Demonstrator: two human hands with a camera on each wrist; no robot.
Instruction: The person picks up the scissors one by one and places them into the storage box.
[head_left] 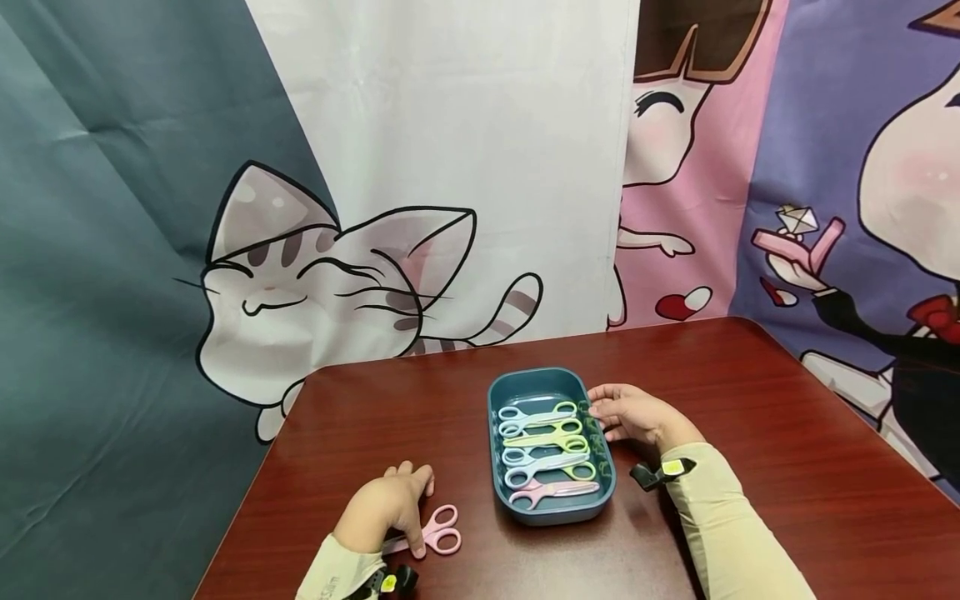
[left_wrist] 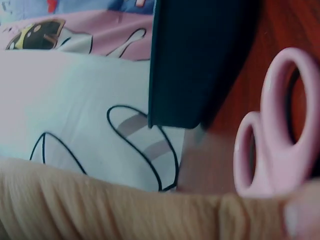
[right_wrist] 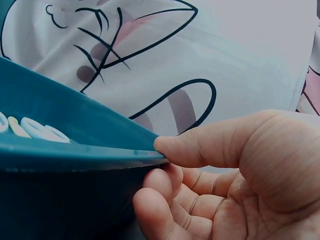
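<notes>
A pair of pink scissors [head_left: 444, 533] lies on the table with its handle loops toward the tray. My left hand [head_left: 386, 506] is over its blade end, thumb at the scissors and the other fingers spread apart from it. In the left wrist view the thumb [left_wrist: 150, 210] crosses the bottom, close to the pink loops [left_wrist: 285, 130]. Further right stands a dark teal tray [head_left: 551, 518] holding several blue, green and pink scissors in a row. My right hand [head_left: 637, 417] pinches the tray's right rim, thumb [right_wrist: 200, 145] on top and fingers curled beneath.
The reddish-brown wooden table [head_left: 450, 417] reaches back to a cartoon-printed cloth backdrop [head_left: 480, 125]. A dark strap with a small camera [head_left: 660, 472] is on the right wrist, and another [head_left: 390, 581] on the left.
</notes>
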